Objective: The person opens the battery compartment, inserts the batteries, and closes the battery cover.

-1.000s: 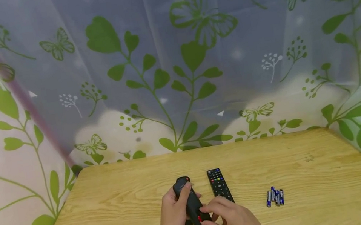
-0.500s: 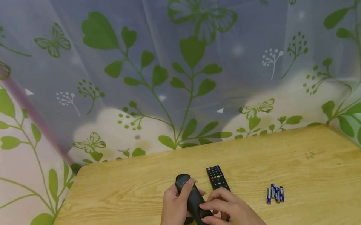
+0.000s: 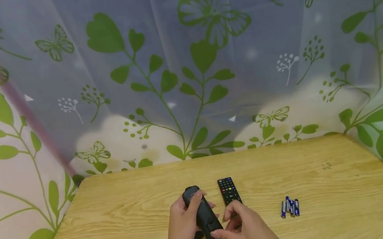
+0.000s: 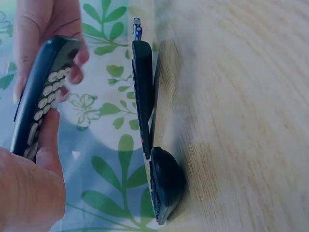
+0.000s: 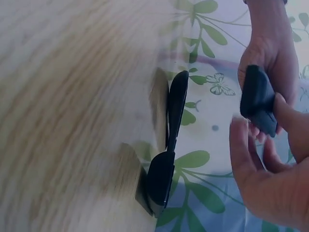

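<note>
remote (image 3: 207, 221), back up, is gripped in my left hand (image 3: 183, 221) while my right hand (image 3: 245, 225), thumb and fingers loosely parted, touches it with the thumb.

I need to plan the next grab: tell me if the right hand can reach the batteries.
Likely yes: the batteries lie on the table to the right of the right hand, with nothing visible between. Its thumb touches the remote in the left hand, so it would first leave that.

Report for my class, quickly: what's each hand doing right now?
Left hand: closed, holding a black remote.
Right hand: open, thumb touching the black remote.
</note>
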`<state>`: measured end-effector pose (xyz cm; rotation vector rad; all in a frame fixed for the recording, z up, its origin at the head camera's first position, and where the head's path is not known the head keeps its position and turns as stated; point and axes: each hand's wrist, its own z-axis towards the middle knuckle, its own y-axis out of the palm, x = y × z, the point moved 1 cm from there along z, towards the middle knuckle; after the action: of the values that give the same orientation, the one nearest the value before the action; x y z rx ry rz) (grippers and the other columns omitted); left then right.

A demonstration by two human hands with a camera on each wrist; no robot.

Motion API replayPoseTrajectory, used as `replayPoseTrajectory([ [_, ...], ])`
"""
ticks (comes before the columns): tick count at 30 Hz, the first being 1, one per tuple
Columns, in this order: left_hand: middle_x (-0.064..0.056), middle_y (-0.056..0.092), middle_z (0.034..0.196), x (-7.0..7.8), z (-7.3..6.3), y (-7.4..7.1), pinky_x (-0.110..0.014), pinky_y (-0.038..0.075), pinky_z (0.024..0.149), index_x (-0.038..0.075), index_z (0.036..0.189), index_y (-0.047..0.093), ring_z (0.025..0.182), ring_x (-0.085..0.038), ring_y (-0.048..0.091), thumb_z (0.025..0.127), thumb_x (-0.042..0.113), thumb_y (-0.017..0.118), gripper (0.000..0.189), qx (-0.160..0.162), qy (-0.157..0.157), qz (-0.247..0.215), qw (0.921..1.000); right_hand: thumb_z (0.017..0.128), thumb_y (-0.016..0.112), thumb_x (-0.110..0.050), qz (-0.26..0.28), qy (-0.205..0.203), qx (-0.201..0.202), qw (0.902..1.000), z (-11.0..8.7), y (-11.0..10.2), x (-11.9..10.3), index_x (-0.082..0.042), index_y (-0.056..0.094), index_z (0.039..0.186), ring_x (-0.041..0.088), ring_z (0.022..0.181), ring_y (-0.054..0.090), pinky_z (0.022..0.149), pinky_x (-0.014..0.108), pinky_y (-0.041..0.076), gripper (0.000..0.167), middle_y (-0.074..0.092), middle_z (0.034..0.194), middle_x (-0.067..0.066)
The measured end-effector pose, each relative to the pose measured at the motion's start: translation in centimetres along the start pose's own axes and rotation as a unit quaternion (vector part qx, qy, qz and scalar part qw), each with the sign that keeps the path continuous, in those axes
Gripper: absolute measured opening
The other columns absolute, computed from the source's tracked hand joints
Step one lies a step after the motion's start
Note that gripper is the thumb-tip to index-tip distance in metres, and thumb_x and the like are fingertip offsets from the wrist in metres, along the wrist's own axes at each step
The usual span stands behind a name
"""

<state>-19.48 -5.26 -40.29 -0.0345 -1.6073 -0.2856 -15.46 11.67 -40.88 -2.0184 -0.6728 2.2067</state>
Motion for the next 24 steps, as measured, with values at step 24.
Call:
replayPoseTrajectory([
  [24, -0.018, 0.066, 0.105, -0.5, -0.5, -1.7, -0.038, 0.056, 0.075, -0.007, 0.133, 0.044, 0.091, -0.033, 0.068, 0.101, 0.021, 0.047, 0.043, -0.085, -0.022, -0.064, 0.9941, 0.081, 0.077, -0.032, 0.132, 0.092, -0.06, 0.9851, 1.0, 0.2, 1.2, -0.009, 0.048, 0.073, 0.018, 0.072, 0.06, 0.062, 0.028, 0.049, 0.038, 0.052, 0.068, 0.0],
])
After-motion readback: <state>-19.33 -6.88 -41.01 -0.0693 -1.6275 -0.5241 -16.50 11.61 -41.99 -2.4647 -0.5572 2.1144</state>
